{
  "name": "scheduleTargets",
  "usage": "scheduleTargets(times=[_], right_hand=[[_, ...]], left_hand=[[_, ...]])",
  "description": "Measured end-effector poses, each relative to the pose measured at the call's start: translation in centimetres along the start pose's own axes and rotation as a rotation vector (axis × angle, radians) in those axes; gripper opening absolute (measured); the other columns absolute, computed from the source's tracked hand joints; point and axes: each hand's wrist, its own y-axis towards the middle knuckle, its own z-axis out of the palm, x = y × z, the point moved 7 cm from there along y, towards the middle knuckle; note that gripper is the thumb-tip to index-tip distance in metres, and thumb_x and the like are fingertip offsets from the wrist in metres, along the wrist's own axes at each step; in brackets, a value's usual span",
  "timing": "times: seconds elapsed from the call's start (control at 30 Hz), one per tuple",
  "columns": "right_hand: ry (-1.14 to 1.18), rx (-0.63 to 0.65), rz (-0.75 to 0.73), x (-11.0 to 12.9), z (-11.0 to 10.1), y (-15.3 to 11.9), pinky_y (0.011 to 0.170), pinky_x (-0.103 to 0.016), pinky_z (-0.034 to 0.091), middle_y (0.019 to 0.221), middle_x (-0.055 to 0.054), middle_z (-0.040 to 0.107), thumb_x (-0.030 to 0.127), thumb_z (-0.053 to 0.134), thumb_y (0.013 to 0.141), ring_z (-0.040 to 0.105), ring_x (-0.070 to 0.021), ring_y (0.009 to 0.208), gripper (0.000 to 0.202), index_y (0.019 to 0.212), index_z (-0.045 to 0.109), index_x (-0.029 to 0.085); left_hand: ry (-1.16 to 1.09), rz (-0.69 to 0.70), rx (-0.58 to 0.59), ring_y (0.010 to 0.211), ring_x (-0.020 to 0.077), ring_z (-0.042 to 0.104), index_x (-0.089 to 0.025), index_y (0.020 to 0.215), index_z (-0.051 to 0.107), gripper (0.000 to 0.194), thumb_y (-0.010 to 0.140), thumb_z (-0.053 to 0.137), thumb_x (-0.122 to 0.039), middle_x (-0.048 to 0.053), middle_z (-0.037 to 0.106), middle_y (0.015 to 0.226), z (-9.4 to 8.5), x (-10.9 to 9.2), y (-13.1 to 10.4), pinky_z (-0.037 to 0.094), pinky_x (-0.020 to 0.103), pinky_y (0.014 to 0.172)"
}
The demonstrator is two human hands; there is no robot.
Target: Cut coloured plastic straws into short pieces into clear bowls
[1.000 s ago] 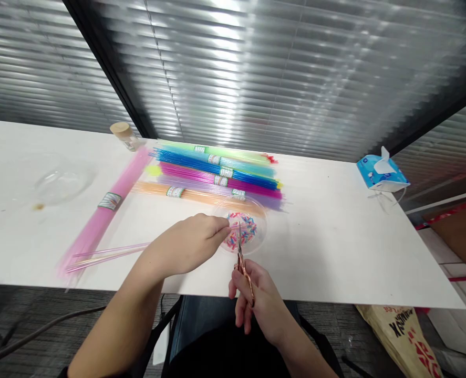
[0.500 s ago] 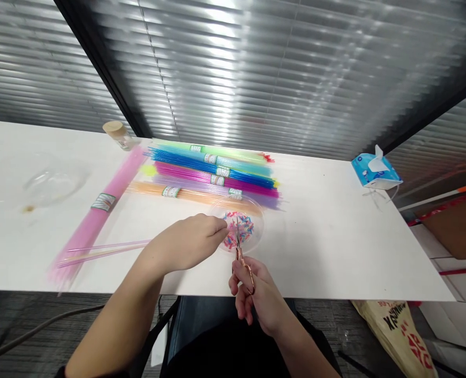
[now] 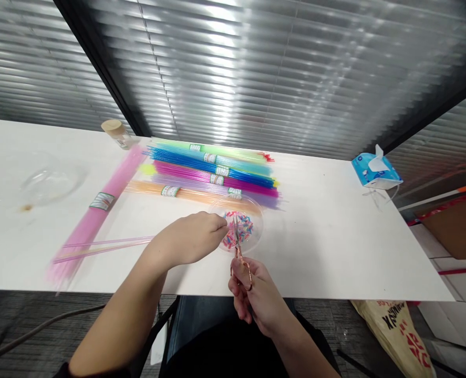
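My left hand [image 3: 195, 236] is closed on thin pink straws [image 3: 110, 245], whose long ends stick out to the left over a pink bundle [image 3: 94, 215]. Its fingertips are above the left side of a clear round bowl [image 3: 257, 231] that holds many short pink, red and blue pieces [image 3: 244, 224]. In my right hand [image 3: 256, 294] are rose-gold scissors [image 3: 238, 254], their blades slightly apart and pointing away over the bowl, close to my left fingertips.
Behind the bowl lie banded straw bundles: orange [image 3: 189, 195], magenta [image 3: 193, 175], blue [image 3: 185, 161] and others. A jar with a wooden lid [image 3: 113, 126], a clear lid-like thing [image 3: 53, 184] and a blue tissue pack [image 3: 375, 169] are farther out.
The scissors have shifted slightly and their blades look a little wider apart. The straw ends at the left have moved a little further left and up.
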Motion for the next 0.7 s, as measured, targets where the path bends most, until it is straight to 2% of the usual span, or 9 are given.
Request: scheduleTargets(times=[0.27,0.47,0.7], right_hand=[[0.056,0.015,-0.001,0.1,0.1,0.0,0.023,-0.013,0.020,0.049,0.009,0.044,0.070,0.062,0.072,0.040,-0.0025,0.027,0.057,0.067,0.042,0.017],[0.079,0.012,0.026,0.6,0.5,0.0,0.023,-0.014,0.019,0.049,0.010,0.043,0.075,0.061,0.067,0.037,-0.0018,0.026,0.060,0.068,0.040,0.018],[0.086,0.029,0.040,0.7,0.7,0.0,0.022,-0.014,0.021,0.049,0.011,0.041,0.073,0.062,0.069,0.035,-0.0015,0.025,0.059,0.068,0.039,0.019]], left_hand=[[0.089,0.083,0.050,0.070,0.0160,0.055,-0.016,0.071,0.054,0.038,0.094,0.026,-0.027,0.006,0.063,0.080,0.5,0.0,1.0,0.032,0.026,0.059],[0.115,0.092,0.060,0.067,0.0155,0.055,-0.015,0.071,0.055,0.036,0.093,0.028,-0.024,0.006,0.063,0.078,0.3,0.1,1.4,0.031,0.026,0.058],[0.102,0.109,0.064,0.067,0.0156,0.055,-0.014,0.071,0.057,0.037,0.093,0.029,-0.024,0.007,0.062,0.076,0.1,-0.2,1.6,0.031,0.026,0.058]])
